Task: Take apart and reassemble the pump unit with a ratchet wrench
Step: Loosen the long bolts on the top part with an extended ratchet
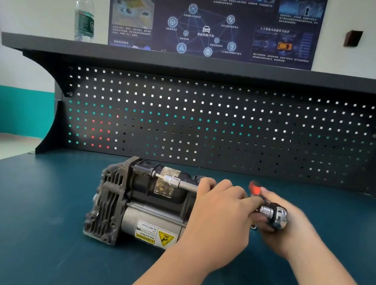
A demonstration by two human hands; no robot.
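The pump unit, a grey metal body with a black cylinder and a yellow warning label, lies on its side on the teal bench mat. A chrome extension bar with a socket points left onto a fitting on the pump's top. My left hand grips the extension bar near the pump's right end. My right hand holds the ratchet wrench. Its chrome head shows in front of my fingers, and its red and black handle sticks out behind them, blurred.
A dark pegboard back panel with a shelf on top stands behind the pump. A plastic water bottle stands on the shelf at the left. A dark poster hangs on the wall. The teal mat spreads around the pump.
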